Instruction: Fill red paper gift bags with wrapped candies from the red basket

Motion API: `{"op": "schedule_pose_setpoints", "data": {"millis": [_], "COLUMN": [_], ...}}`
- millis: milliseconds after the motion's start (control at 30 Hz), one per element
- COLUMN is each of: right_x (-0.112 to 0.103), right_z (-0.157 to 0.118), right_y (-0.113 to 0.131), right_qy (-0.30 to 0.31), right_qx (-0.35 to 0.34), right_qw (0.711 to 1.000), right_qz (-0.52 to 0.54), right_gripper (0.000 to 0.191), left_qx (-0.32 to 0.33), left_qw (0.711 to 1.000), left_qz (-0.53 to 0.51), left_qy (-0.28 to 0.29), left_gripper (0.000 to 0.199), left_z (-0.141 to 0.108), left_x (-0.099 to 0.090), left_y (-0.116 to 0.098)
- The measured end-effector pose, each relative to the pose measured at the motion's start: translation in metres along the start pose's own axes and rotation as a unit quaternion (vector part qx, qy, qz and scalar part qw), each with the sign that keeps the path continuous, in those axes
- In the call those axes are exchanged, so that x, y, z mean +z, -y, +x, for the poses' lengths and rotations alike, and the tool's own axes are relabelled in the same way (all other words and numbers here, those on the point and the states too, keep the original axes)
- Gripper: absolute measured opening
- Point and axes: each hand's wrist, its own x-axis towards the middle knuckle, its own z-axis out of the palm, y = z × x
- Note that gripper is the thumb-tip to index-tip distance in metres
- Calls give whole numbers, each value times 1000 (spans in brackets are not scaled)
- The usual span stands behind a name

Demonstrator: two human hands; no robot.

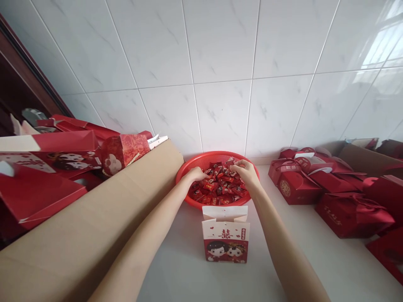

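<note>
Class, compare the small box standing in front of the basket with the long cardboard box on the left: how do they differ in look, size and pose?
The small box is printed red and white with cartoon faces; the cardboard box is plain brown outside.
The small box is much smaller than the cardboard box.
The small box stands on its own near the basket; the cardboard box lies long and slanting along the left.
Both are open at the top.

Wht surf. (176,268) w/ red bskt (180,174), boxes (226,243)
</note>
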Motion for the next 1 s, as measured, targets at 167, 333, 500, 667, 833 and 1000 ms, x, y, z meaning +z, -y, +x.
{"op": "schedule_pose_setpoints", "data": {"millis": [167, 333, 500, 667, 833, 1000], "right_x": [1, 1, 0, -1, 0, 0], "right_z": [0, 1, 4, 6, 6, 4], "right_y": [-1, -4, -8, -9, -7, -4], "right_qy": [-11, -15, -36, -60, -71, -64], "right_qx": [2, -2, -4, 4, 7, 10], "right_qw": [1000, 1000, 999, 997, 995, 995], "right_qz": [9, 16, 25, 55, 64, 71], "right_gripper": [18, 19, 19, 22, 23, 23], "left_qx": [-13, 10, 31, 45, 56, 88], "left_qw": [1000, 999, 998, 996, 995, 988], "left_qz": [19, 25, 20, 0, -61, -105], "left_qy": [-10, 25, 46, 74, 51, 76], "left_gripper": [22, 34, 42, 35, 52, 21], "left_z": [3, 5, 6, 1, -4, -8], "left_x": [4, 6, 7, 6, 2, 2], "left_y": [3, 1, -3, -4, -6, -11]}}
